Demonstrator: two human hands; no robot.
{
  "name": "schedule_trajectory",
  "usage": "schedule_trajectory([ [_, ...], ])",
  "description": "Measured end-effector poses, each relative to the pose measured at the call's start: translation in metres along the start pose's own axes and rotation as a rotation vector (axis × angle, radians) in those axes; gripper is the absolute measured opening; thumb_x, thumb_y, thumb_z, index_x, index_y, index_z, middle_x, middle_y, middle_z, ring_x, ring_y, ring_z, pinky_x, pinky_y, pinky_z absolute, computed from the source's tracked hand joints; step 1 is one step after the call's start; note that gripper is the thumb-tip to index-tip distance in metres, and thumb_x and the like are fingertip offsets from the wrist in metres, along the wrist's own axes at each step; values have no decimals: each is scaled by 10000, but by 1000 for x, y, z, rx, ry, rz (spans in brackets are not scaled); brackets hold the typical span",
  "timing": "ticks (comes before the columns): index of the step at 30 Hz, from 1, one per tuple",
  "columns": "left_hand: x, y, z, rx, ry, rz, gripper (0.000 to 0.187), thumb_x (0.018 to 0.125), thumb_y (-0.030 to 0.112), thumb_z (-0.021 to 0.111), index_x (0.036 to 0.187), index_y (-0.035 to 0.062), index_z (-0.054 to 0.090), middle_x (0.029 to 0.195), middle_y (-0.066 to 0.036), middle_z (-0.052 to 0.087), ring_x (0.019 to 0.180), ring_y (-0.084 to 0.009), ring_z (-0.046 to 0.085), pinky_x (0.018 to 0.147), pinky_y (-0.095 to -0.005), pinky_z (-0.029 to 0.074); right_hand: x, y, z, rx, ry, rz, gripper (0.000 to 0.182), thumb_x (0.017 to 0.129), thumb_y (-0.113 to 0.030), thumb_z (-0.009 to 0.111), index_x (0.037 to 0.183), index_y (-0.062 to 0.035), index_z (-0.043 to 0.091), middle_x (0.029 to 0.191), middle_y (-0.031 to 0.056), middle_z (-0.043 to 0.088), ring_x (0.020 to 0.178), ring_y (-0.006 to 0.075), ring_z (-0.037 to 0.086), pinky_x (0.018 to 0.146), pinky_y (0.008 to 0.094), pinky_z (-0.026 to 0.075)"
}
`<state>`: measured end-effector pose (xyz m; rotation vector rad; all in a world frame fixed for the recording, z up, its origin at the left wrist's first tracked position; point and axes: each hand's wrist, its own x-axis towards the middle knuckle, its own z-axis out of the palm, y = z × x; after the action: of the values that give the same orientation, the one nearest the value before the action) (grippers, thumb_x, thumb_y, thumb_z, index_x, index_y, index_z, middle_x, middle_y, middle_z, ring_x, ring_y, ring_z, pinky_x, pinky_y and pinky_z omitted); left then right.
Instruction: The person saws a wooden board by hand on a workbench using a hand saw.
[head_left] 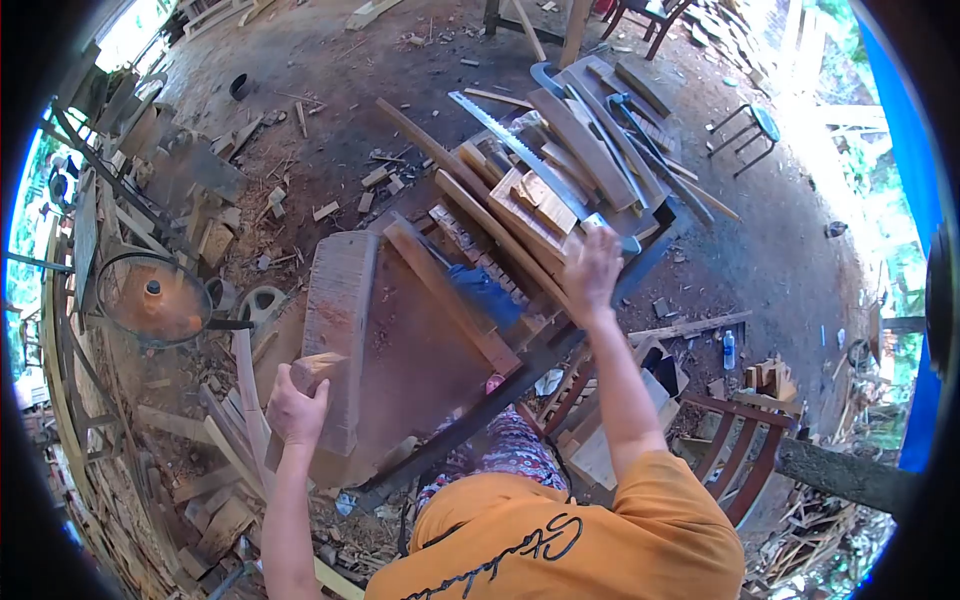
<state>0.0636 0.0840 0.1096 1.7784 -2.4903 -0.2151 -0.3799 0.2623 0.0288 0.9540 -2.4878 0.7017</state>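
Observation:
My right hand (pixel 594 268) is closed round the handle of a hand saw (pixel 520 150), whose long toothed blade points up and to the left over a pile of wood. My left hand (pixel 297 405) grips a short piece of wood (pixel 318 368) with a pale, cut-looking top, above the near end of a thick board (pixel 340 290). Between my hands lies a blue cloth or glove (pixel 485 292), beside a reddish-brown wooden bar (pixel 450 300). Stacked boards and offcuts (pixel 540 205) lie under the saw blade.
A bench edge (pixel 480 405) runs in front of my body. To the left stands a round guard or hoop (pixel 155 298). Beside my right arm are a wooden chair (pixel 745 450) and a water bottle (pixel 728 350). A stool (pixel 750 135) stands farther off; scraps litter the ground.

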Motion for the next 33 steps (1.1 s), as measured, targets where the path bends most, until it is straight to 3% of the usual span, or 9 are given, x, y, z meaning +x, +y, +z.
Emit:
schedule_trajectory([
  [5, -1, 2, -1, 35, -19, -38, 561, 721, 342, 814, 1115, 73, 518, 1011, -186, 669, 928, -391, 662, 778, -504, 520, 33, 98, 20, -368, -731, 216, 618, 726, -150, 721, 1298, -83, 500, 1336, 137, 512, 1292, 334, 478, 1020, 527, 413],
  [8, -1, 2, -2, -39, -22, -29, 551, 723, 348, 811, 1110, 86, 519, 1014, -175, 671, 936, -385, 663, 778, -501, 523, 29, 136, 55, -367, -619, 24, 518, 733, -110, 662, 1235, -55, 545, 1200, 145, 613, 1157, 327, 580, 957, 502, 462],
  [10, -1, 1, -3, -36, -20, -22, 543, 725, 355, 810, 1097, 90, 517, 1013, -168, 671, 942, -379, 665, 778, -501, 526, 23, 155, 62, -82, -299, -210, 337, 770, -95, 606, 1097, -16, 587, 1028, 190, 650, 1003, 405, 616, 882, 492, 491],
  [12, -1, 5, -8, -7, -31, -49, 539, 725, 355, 810, 1089, 89, 515, 1007, -167, 671, 942, -378, 666, 779, -502, 527, 36, 131, 36, 122, -285, -117, 141, 824, -85, 596, 944, -16, 569, 910, 231, 608, 908, 432, 601, 775, 517, 464],
  [17, 2, 1, -4, 26, -39, -35, 528, 729, 363, 807, 1063, 84, 509, 989, -164, 671, 931, -376, 672, 782, -502, 531, 2, 44, -35, 349, -291, 70, 199, 904, -220, 667, 884, -32, 607, 749, 187, 634, 714, 385, 636, 671, 463, 475],
  [20, 0, 3, -4, 35, -44, -35, 530, 732, 371, 803, 1060, 81, 504, 988, -168, 672, 929, -381, 672, 786, -502, 532, -41, -10, -52, 679, -332, 208, 223, 890, -221, 737, 926, -21, 646, 679, 55, 579, 633, 124, 511, 591, 336, 443],
  [25, 1, 3, -5, 34, -67, -38, 525, 735, 369, 801, 1057, 81, 502, 996, -171, 672, 926, -387, 671, 786, -504, 530, -121, -101, -65, 993, -837, 429, 178, 889, -138, 703, 1012, -15, 664, 717, 67, 640, 672, 84, 544, 607, 293, 471],
  [30, 2, 2, -2, 27, -53, -32, 526, 728, 368, 806, 1058, 92, 504, 967, -179, 679, 885, -403, 674, 758, -519, 526, -164, -156, -92, 1087, -884, 209, 256, 889, -151, 713, 1083, -49, 580, 753, 181, 625, 645, 281, 639, 621, 356, 499],
  [33, 1, 1, -2, 37, -53, -47, 532, 724, 372, 810, 1060, 97, 503, 946, -185, 682, 863, -413, 673, 740, -529, 523, -173, -163, -100, 1078, -938, 91, 336, 907, -191, 693, 1176, -89, 519, 834, 208, 650, 823, 428, 648, 759, 472, 472],
])
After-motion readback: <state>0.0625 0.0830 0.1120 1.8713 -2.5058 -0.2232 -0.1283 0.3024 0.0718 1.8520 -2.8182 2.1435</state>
